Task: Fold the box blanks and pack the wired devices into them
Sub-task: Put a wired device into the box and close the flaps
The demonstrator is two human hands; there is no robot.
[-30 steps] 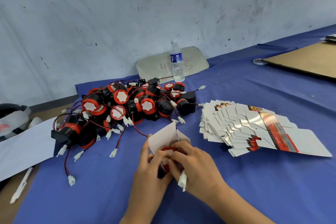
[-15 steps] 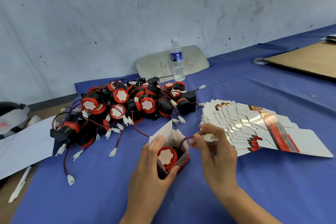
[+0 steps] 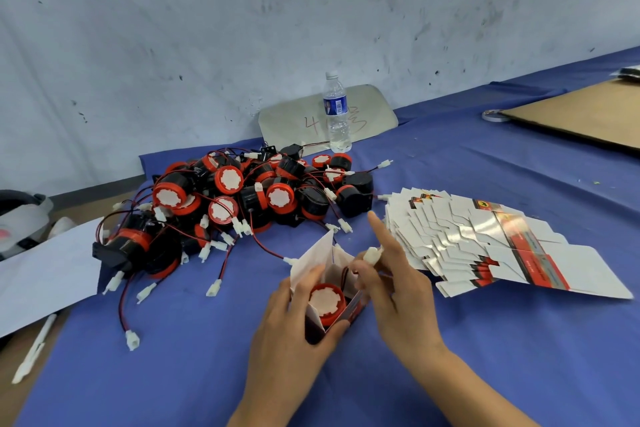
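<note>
Red-capped device (image 3: 325, 302) boxed, between both hands (image 3: 287, 333)

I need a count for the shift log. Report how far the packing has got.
No finished, closed box is in view. In hand: the left hand holds an open box with one device seated inside, while the right hand pinches its white connector above the opening. Left: tucking that wire, closing the flaps, then the pile of devices and the stack of flat blanks.
</note>
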